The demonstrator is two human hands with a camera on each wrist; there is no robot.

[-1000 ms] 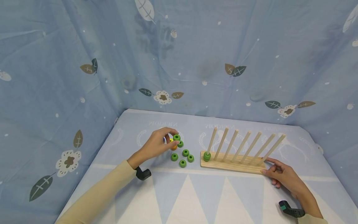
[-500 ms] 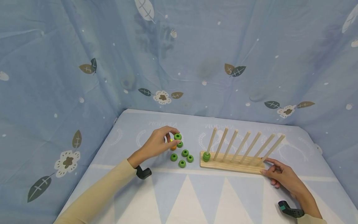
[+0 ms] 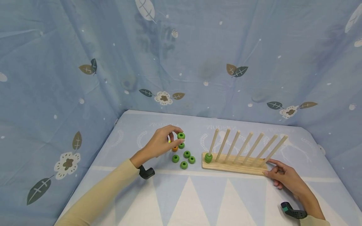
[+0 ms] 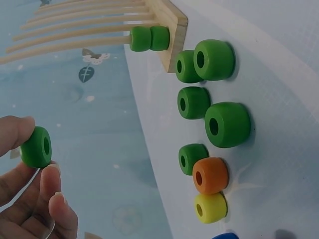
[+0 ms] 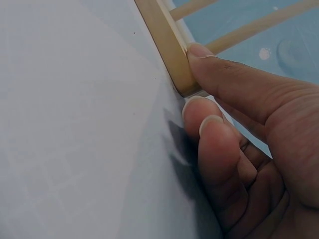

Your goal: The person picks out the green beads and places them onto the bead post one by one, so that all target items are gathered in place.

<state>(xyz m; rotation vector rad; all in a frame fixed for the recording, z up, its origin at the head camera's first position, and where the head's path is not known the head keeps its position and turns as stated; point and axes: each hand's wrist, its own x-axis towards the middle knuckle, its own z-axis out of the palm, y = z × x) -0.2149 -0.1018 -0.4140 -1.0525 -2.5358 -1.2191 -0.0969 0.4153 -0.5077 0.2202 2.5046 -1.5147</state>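
— Left hand (image 3: pixel 161 142) sits slightly higher and more to the right than one second ago, and its green bead (image 3: pixel 181 136) goes with it.
— How is this grip?
— Thumb and fingertips pinch the bead in the air, over the table (image 3: pixel 175 194), between the table's left edge and the board.
— What lies near it?
— On the table lie one yellow bead (image 4: pixel 211 208) and one orange bead (image 3: pixel 175 149), partly hidden by the hand. Close by are five loose green beads (image 3: pixel 183 165), all short of the board's left end.
— And the wooden board (image 3: pixel 234 167) itself?
— It bears seven pegs (image 3: pixel 243 147) in a row; the peg nearest its left edge carries two stacked green beads (image 3: pixel 208 158).
— Farther right?
— The right hand (image 3: pixel 288 179) pinches the board's right end, thumb at the near corner, and stays as before.
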